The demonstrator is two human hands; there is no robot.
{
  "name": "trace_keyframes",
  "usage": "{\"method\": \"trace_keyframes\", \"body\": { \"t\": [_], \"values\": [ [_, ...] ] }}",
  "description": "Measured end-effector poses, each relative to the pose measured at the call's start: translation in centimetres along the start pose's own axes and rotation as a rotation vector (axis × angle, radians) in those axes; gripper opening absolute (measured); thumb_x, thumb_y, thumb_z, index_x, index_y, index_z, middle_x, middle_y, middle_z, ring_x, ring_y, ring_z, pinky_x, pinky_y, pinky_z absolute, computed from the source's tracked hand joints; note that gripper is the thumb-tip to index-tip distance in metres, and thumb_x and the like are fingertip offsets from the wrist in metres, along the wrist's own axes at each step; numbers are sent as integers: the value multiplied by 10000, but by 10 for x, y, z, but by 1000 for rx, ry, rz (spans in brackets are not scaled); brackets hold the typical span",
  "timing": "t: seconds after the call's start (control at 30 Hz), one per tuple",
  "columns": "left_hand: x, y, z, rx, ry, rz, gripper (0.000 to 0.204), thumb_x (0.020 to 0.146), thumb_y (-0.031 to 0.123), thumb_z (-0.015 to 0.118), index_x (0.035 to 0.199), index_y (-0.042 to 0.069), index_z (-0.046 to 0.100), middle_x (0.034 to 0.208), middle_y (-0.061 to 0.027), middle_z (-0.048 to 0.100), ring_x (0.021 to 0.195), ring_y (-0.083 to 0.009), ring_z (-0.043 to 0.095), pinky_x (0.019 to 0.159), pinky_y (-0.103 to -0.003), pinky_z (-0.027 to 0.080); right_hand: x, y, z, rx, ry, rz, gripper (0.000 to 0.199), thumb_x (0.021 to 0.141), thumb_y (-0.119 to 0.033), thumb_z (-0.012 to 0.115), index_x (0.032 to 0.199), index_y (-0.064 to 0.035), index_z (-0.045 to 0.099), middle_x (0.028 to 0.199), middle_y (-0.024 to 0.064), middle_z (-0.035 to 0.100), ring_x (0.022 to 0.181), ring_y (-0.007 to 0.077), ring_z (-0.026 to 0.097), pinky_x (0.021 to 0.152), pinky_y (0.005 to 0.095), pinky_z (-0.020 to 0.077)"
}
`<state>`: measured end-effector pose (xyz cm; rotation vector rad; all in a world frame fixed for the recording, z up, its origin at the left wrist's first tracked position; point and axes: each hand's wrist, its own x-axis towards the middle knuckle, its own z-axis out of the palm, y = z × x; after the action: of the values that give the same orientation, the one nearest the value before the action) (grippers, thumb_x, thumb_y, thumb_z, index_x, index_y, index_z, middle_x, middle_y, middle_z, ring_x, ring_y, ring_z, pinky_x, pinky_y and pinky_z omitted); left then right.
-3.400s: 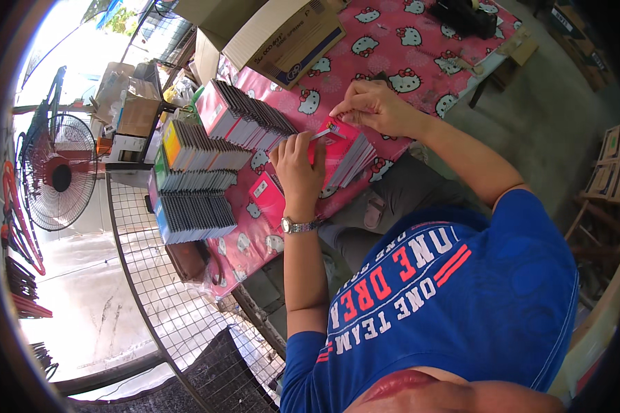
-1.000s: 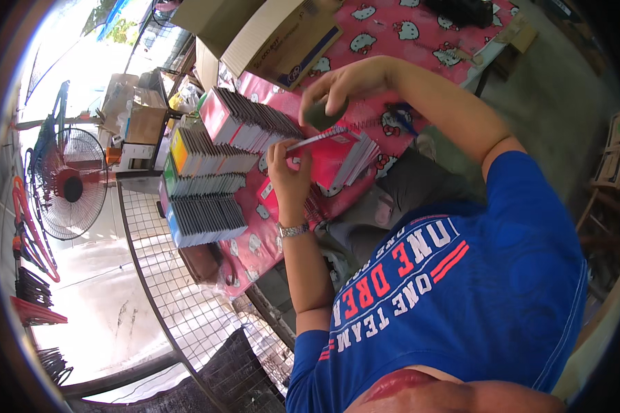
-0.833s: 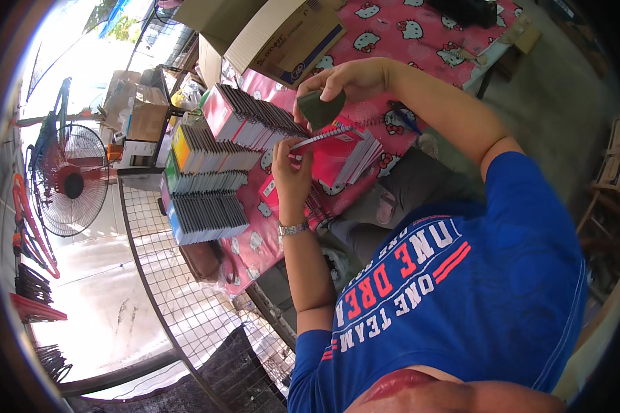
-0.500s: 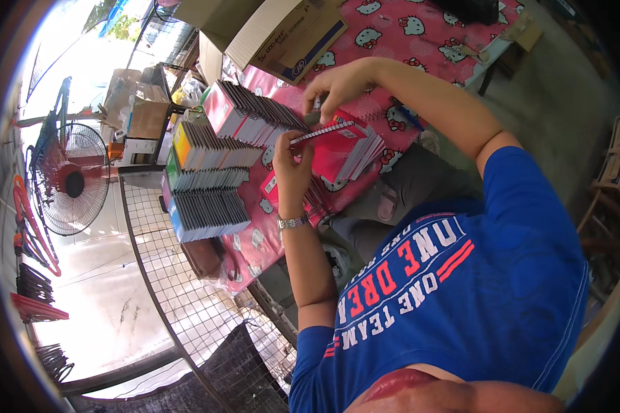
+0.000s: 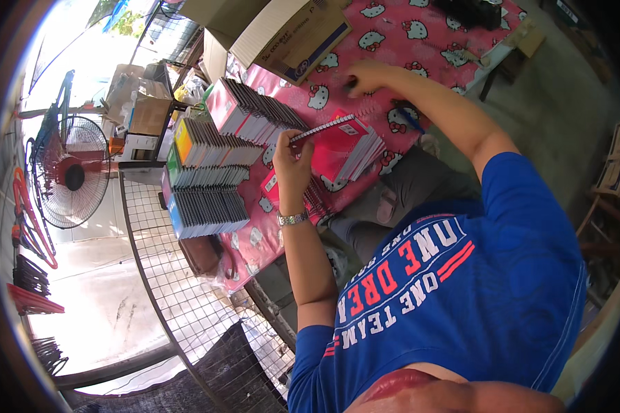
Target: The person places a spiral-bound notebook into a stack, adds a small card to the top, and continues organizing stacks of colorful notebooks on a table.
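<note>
My left hand (image 5: 293,160) is closed on the end of a red-covered notebook (image 5: 325,129), whose long edge shows a row of punched holes or wire loops. Beneath and beside that lies a fanned stack of red notebooks (image 5: 369,157) with white pages. My right hand (image 5: 370,76) is up over the table, apart from the notebook. Its fingers are curled, with a small dark thing (image 5: 353,82) at the tips that is too small to name. More red spiral notebooks (image 5: 315,201) lie below my left wrist.
Rows of spiral notebooks with pink (image 5: 227,113), yellow (image 5: 184,143), green (image 5: 174,171) and blue (image 5: 186,220) covers stand left on the pink patterned tablecloth (image 5: 393,51). An open cardboard box (image 5: 289,41) sits behind. A fan (image 5: 74,177) and wire mesh (image 5: 165,275) are further left.
My right hand has moved right and away from the notebook's edge, carrying the small dark thing. My left hand keeps hold of the notebook in nearly the same place.
</note>
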<state>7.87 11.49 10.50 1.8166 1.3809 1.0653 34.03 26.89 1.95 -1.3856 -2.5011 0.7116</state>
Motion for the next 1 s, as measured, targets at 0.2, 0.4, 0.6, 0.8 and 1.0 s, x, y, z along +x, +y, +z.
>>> {"method": "trace_keyframes", "body": {
  "t": [0.2,0.4,0.6,0.8,1.0],
  "values": [
    [-13,-10,-4,-268,134,-169,157,933,66,646,1055,-22,599,838,-28,620,735,-98,637,641,-231,498,-96,16,87,-168,621,207,799,780,-457,732,1444,-130,432,1464,171,417,1396,411,322,1087,583,313],
    [-19,-6,10,-282,252,-145,210,970,116,624,1049,-77,598,823,-38,607,729,-151,681,632,-251,557,-155,-4,113,-32,544,326,698,803,-354,728,1402,-97,478,1359,177,515,1300,368,453,1076,477,368],
    [-23,-15,23,-301,349,-102,166,953,69,634,1036,-74,624,864,-68,660,743,-132,672,664,-249,554,-153,-130,8,362,641,-287,632,765,-239,740,1336,-53,544,1266,151,571,1176,355,541,1051,442,398],
    [-30,-19,28,-307,416,-32,163,908,-16,640,1059,-76,662,915,-81,694,786,-105,658,684,-236,537,-136,-165,17,93,687,-389,569,769,-259,731,1287,-64,598,1156,141,615,1069,326,586,963,437,453],
    [-40,-4,25,132,593,255,241,826,-103,626,1042,-36,709,929,-96,692,761,-118,647,648,-240,518,-128,-162,18,1592,-312,-9,508,852,-258,700,1297,-39,587,1050,83,646,1027,213,628,861,387,511]
  ]
}}
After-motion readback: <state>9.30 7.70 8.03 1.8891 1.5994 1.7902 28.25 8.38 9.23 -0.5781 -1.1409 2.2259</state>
